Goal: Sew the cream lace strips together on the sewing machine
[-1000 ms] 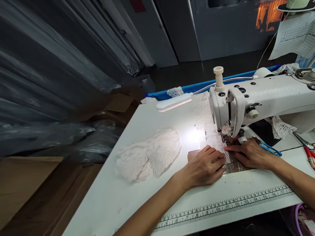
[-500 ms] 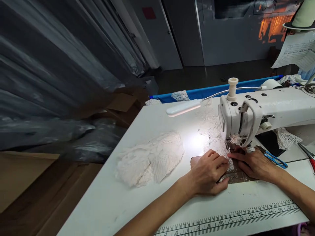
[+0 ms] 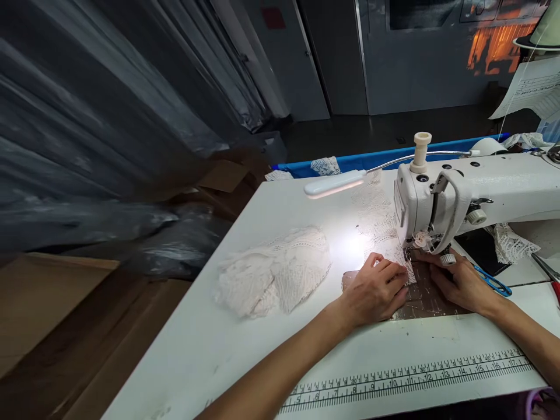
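A white lace strip (image 3: 381,230) runs over the table and under the needle end of the white sewing machine (image 3: 494,186). My left hand (image 3: 378,289) presses on the strip's near end, its fingers bent and close together over the lace; the thumb is mostly tucked from sight. To the right of the needle, my right hand (image 3: 459,284) lies low over the brown plate (image 3: 431,306), fingers stretched toward the presser foot. A knob and the machine head partly cover those fingers. A crumpled lace pile (image 3: 280,271) rests left of my hands.
A small lamp (image 3: 335,185) lights the table beside the needle. Blue thread snips (image 3: 493,282) and red-handled scissors (image 3: 546,271) lie at the right. A printed ruler (image 3: 406,385) follows the front edge. Cardboard boxes (image 3: 44,303) stand at the left.
My left thumb has drawn in under the hand, and the lace's near end lies more to the left hand's right side. The whole view has shifted slightly.
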`<state>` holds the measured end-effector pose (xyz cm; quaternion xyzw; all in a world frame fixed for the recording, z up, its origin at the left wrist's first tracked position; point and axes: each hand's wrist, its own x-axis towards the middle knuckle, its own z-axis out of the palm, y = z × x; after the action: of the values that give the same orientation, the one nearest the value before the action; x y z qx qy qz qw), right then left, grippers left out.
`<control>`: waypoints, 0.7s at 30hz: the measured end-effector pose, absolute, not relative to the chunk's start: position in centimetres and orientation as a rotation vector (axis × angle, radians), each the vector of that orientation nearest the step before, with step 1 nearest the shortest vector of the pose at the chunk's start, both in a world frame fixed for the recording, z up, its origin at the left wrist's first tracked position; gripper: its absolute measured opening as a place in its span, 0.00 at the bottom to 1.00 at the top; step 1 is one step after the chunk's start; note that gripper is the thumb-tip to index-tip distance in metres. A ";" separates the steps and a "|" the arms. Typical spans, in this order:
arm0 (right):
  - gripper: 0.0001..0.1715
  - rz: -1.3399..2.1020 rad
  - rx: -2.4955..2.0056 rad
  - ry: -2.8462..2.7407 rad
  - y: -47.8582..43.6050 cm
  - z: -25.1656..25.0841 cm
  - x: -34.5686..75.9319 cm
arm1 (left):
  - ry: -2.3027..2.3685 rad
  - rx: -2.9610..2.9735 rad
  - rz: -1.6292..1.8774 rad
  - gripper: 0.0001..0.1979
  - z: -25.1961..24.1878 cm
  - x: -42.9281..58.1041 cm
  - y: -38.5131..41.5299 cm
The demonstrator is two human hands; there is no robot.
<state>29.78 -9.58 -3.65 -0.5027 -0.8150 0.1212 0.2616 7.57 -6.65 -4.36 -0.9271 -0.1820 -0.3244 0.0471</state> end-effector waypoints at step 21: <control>0.18 0.353 -1.265 -2.168 -9.6 -3.5 29.5 | -1.095 -3.176 -1.202 0.06 -4.5 7.6 -5.6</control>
<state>29.53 -9.63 -3.54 -0.4761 -0.8163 0.1328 0.2988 7.61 -5.64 -4.47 -0.8700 -0.2999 -0.3293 -0.2117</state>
